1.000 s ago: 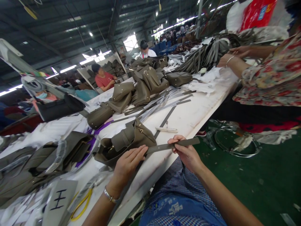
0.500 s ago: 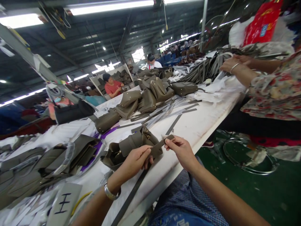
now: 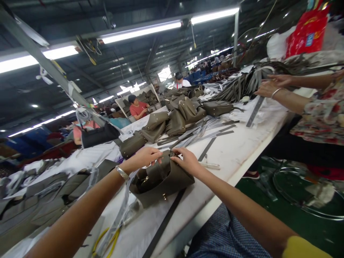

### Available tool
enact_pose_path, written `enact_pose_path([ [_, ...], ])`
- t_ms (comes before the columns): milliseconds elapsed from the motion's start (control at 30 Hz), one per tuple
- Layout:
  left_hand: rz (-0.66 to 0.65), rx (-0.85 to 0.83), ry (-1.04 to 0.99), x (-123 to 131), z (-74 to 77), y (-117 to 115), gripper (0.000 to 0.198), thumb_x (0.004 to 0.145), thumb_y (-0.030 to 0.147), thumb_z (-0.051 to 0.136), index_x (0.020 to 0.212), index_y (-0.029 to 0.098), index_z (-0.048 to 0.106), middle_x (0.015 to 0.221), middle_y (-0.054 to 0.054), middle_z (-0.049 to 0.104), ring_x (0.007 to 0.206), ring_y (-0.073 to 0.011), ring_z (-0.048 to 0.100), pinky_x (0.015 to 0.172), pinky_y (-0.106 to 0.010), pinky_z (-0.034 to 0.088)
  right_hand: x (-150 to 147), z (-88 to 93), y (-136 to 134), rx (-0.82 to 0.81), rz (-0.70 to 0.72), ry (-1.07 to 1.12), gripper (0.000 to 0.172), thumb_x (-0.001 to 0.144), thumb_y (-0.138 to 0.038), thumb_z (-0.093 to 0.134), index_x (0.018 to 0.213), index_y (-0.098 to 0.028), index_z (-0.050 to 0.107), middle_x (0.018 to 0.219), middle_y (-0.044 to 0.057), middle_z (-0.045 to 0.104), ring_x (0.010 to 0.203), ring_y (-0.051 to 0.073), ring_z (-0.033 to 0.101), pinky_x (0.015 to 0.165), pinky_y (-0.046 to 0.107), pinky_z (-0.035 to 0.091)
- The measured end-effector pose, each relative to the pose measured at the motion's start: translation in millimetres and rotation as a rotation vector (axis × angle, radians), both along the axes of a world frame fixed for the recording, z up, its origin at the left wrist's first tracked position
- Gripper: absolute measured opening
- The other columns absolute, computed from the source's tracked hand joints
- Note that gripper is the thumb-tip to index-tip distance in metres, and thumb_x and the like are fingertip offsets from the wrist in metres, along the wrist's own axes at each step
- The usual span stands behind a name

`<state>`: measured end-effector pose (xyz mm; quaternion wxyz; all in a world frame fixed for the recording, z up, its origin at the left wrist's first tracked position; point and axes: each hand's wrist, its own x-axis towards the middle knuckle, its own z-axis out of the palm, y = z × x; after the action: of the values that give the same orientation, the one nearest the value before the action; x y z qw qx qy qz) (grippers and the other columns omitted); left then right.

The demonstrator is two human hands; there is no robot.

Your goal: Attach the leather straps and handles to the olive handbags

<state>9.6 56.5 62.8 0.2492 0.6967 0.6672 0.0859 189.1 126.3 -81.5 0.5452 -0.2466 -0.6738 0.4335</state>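
An olive-grey leather handbag (image 3: 161, 181) lies on the white worktable (image 3: 236, 147) right in front of me. My left hand (image 3: 146, 156) and my right hand (image 3: 186, 161) both rest on the bag's far top edge, fingers curled and pinched on it. A grey strap (image 3: 168, 220) runs from under the bag down over the table's near edge. A silver bracelet sits on my left wrist.
More olive bags (image 3: 177, 118) and loose grey strips (image 3: 204, 132) lie further along the table. A person in a floral top at the right handles a bundle of straps (image 3: 242, 84). Yellow-handled pliers (image 3: 107, 243) lie near my left arm. Other workers sit beyond.
My hands have moved away from me, from holding the strap's end in front of the bag to gripping the bag's far top edge. The camera has tilted upward.
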Motion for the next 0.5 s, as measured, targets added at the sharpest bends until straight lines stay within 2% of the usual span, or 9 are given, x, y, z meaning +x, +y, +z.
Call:
enact_pose_path([
  [67,-0.037,-0.043,0.007,2,1.2,4,0.047,0.085,0.055,0.049,0.066,0.016,0.066,0.044,0.004,0.046,0.039,-0.009,0.037,0.042,-0.021,0.024,-2,0.2,0,0.034,0.004,-0.029,0.019,0.074,-0.031,0.079,0.092,-0.028,0.075,0.084,0.003,0.065,0.079,0.02,0.057,0.081,0.035,0.045],
  [167,-0.079,-0.054,0.039,7,0.3,8,0.048,0.083,0.055,0.053,0.058,0.016,0.062,0.044,0.004,0.044,0.04,-0.0087,0.035,0.042,-0.022,0.021,5,0.5,-8,0.089,0.004,-0.06,0.016,0.074,-0.032,0.079,0.089,-0.026,0.073,0.082,0.002,0.064,0.077,0.02,0.056,0.073,0.033,0.044],
  [400,-0.294,-0.098,0.221,20,8.1,14,0.046,0.086,0.052,0.05,0.058,0.015,0.057,0.052,0.002,0.055,0.05,-0.0108,0.045,0.049,-0.023,0.028,17,-1.9,-44,0.164,-0.126,-0.113,0.015,0.082,-0.022,0.073,0.096,-0.022,0.067,0.085,0.002,0.064,0.081,0.018,0.059,0.076,0.031,0.046],
  [500,-0.34,-0.1,0.274,27,9.0,13,0.042,0.086,0.046,0.05,0.059,0.015,0.058,0.052,0.002,0.056,0.05,-0.0107,0.045,0.05,-0.023,0.028,15,-6.1,-51,0.17,-0.161,-0.172,0.029,0.084,-0.017,0.069,0.112,-0.023,0.065,0.088,0.002,0.065,0.084,0.019,0.06,0.079,0.033,0.048],
])
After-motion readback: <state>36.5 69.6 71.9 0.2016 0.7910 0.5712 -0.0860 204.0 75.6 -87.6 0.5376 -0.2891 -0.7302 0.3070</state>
